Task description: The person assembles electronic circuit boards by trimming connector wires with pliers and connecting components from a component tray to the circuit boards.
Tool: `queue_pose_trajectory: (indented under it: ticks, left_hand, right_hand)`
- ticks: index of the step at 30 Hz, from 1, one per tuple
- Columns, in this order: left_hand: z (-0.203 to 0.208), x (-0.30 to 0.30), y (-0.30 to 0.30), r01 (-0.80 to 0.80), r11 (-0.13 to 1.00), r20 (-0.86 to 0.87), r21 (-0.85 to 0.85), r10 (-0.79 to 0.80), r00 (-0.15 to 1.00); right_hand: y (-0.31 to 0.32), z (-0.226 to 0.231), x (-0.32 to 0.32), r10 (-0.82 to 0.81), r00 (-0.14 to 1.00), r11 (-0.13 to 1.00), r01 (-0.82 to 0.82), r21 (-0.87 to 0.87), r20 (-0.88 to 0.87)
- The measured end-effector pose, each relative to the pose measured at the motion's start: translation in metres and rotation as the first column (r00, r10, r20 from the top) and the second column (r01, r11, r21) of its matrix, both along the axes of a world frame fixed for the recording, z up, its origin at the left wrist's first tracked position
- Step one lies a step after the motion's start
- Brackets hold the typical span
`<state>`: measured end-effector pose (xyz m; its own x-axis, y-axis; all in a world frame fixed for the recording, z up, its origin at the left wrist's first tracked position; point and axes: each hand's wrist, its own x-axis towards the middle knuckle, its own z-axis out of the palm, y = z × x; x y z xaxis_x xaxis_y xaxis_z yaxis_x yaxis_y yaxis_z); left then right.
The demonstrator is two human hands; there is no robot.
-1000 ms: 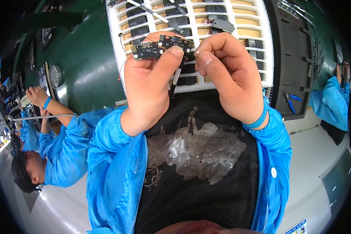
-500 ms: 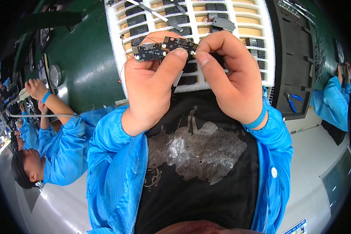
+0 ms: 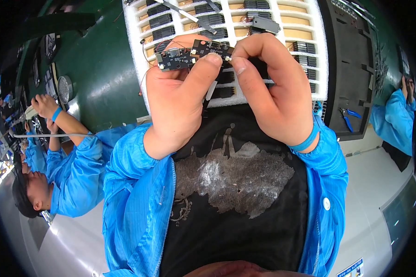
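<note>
My left hand (image 3: 175,106) is closed on two small black circuit boards, its thumb pressing on top. The right board (image 3: 199,47) slightly overlaps or abuts the left board (image 3: 170,62); I cannot tell which. Thin dark red wires (image 3: 145,54) trail from the left side of the boards. My right hand (image 3: 277,94) pinches the right end of the right board beside a small white connector, between thumb and forefinger. Its other fingers curl inward. A dark strip with a pale piece (image 3: 211,91) hangs below my left thumb, partly hidden.
Beneath my hands lies a white foam tray (image 3: 322,55) with black parts in its slots. A grey case (image 3: 266,25) and a long metal-and-black strip (image 3: 189,18) rest on it. Blue-handled pliers (image 3: 348,121) lie in a dark tray (image 3: 353,87). A blue-sleeved co-worker (image 3: 78,189) sits left.
Both boards have shifted very slightly up and left in view, and the tray has shifted a little. My grip looks the same.
</note>
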<state>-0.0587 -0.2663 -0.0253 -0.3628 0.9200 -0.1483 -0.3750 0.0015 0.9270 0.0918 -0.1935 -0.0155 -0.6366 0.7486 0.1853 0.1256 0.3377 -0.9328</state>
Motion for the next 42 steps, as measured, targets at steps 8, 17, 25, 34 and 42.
queue_pose_trajectory:
  ticks: [8,17,25,34,42]
  left_hand:
    - [-0.002,0.001,0.0,-0.013,1.0,0.007,0.026,0.013,1.0]
    - [0.0,0.003,0.0,-0.03,1.0,0.094,0.005,0.03,0.995]
    - [0.0,0.002,0.003,0.029,0.998,0.191,-0.05,-0.019,0.981]
    - [-0.003,0.005,0.0,0.021,0.998,0.154,-0.051,-0.013,0.988]
    - [-0.008,0.007,-0.004,-0.049,0.999,-0.124,0.02,0.051,0.991]
  right_hand:
    - [0.0,0.0,-0.001,0.008,1.0,1.0,-0.008,0.023,0.003]
    - [0.0,-0.001,-0.001,0.016,1.0,0.999,-0.017,0.048,0.007]
    - [0.001,-0.003,0.0,0.01,1.0,0.998,-0.009,0.056,-0.014]
    - [0.003,-0.008,0.001,-0.024,0.999,0.976,0.03,0.214,-0.03]
    - [-0.002,-0.012,-0.002,-0.065,0.997,0.965,0.073,0.253,-0.04]
